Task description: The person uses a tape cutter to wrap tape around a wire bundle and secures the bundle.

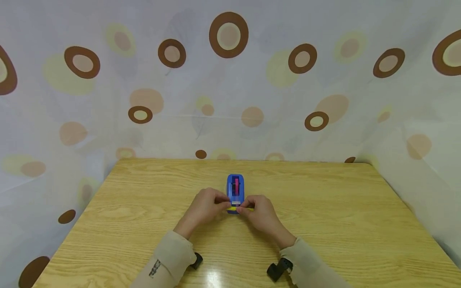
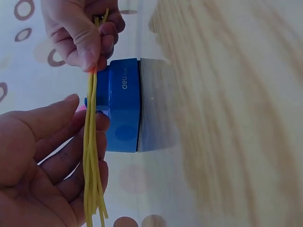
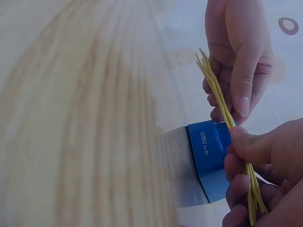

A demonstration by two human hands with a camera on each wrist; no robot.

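A bundle of thin yellow strands (image 2: 90, 142) stretches between my hands, in front of a blue tape dispenser (image 2: 125, 104). My right hand (image 1: 262, 213) pinches the bundle between thumb and fingers near its middle. Behind the other half lie the fingers of my left hand (image 1: 205, 206), touching the strands, while its thumb stands apart from them. The loose strand ends spread slightly in both wrist views. The dispenser stands on the table with "deli" on its near end and a pink roll (image 1: 237, 187) in its top.
The wooden table (image 1: 144, 192) reaches back to a pale curtain (image 1: 252, 80) with brown and beige circles, which also hangs at both sides. Black wrist straps with small devices show at both sleeves.
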